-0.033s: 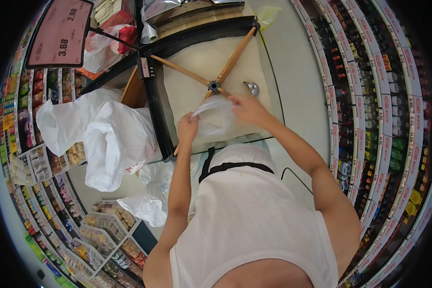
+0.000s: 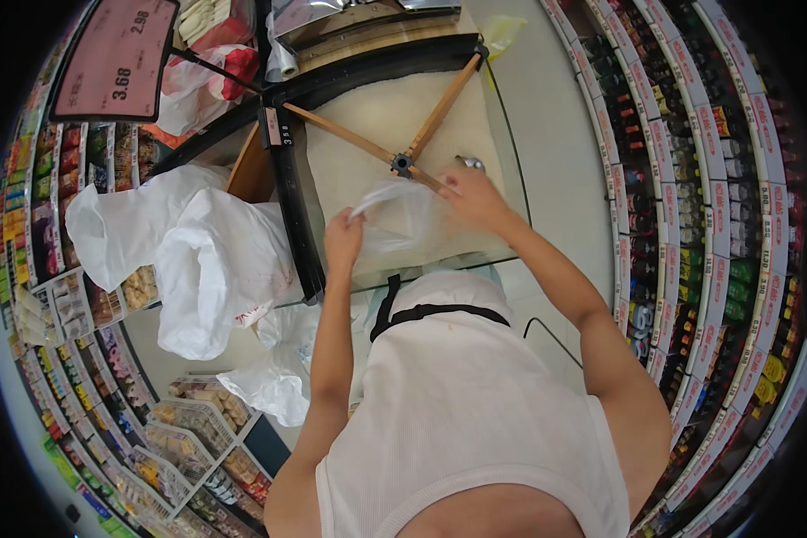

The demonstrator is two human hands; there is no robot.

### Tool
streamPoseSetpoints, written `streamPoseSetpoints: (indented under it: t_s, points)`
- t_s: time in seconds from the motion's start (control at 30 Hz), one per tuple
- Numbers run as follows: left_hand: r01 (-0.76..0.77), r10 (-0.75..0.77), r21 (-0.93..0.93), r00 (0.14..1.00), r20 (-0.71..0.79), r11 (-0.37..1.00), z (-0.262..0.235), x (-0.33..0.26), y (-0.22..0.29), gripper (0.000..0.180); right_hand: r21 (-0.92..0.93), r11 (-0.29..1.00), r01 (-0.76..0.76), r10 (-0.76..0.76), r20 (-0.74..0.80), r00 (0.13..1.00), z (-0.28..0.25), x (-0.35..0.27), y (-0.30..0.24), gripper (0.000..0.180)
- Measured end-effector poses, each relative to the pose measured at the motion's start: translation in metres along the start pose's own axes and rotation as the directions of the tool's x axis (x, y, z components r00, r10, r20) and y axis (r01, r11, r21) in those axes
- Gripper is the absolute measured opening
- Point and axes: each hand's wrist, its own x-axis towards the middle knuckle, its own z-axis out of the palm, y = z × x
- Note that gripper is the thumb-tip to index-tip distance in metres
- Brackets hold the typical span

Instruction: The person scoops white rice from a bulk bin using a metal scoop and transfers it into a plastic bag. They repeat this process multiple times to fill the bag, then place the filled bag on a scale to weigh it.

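A thin clear plastic bag (image 2: 392, 215) stretches between my two hands, its mouth spread and partly blurred. My left hand (image 2: 343, 238) is closed on the bag's left edge. Opposite it, my right hand (image 2: 477, 195) has its fingers closed at the bag's right side, close to the wooden crossbars (image 2: 439, 108). Below the bag lies a bin of white grain (image 2: 358, 117) that looks like rice. A shiny metal scoop (image 2: 471, 163) rests in the grain, partly hidden behind my right hand.
The bars meet at a black hub (image 2: 402, 164) over the bin. A black frame (image 2: 294, 215) edges its left side, beside large white plastic sacks (image 2: 206, 269). A pink price sign (image 2: 116, 58) hangs upper left. Stocked shelves (image 2: 690, 224) line the right; wire baskets (image 2: 197, 430) stand lower left.
My hands have moved slightly apart, the left one to the left and the right one to the right, widening the bag. My right hand now covers more of the scoop.
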Motion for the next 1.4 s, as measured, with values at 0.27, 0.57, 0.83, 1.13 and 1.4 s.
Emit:
streamPoseSetpoints:
  t_s: [0.27,0.57,0.83,1.13,1.4]
  points:
    - [-0.061,0.024,-0.136,0.967,-0.255,0.989,-0.062,0.065,-0.036,0.023,-0.777,0.589,-0.222,0.447,0.084,0.891,0.049,0.110,0.103,0.031]
    - [0.370,-0.391,-0.429,0.919,0.041,0.824,-0.001,0.092,-0.136,0.027,-0.879,0.444,-0.173,0.555,0.119,0.823,0.091,0.141,0.146,0.019]
    - [0.336,-0.364,-0.503,0.930,0.044,0.796,0.019,0.087,-0.159,0.027,-0.767,0.461,-0.446,0.567,-0.132,0.813,-0.032,0.062,0.064,0.025]
    - [0.271,-0.247,-0.488,0.962,0.116,0.829,0.027,0.098,-0.181,0.033,-0.366,0.670,-0.645,0.533,-0.367,0.762,-0.092,-0.065,0.056,0.041]
    - [0.242,-0.266,-0.623,0.962,0.056,0.744,0.039,0.084,-0.159,0.038,0.348,0.616,-0.706,0.778,-0.132,0.614,0.009,-0.060,0.131,0.039]
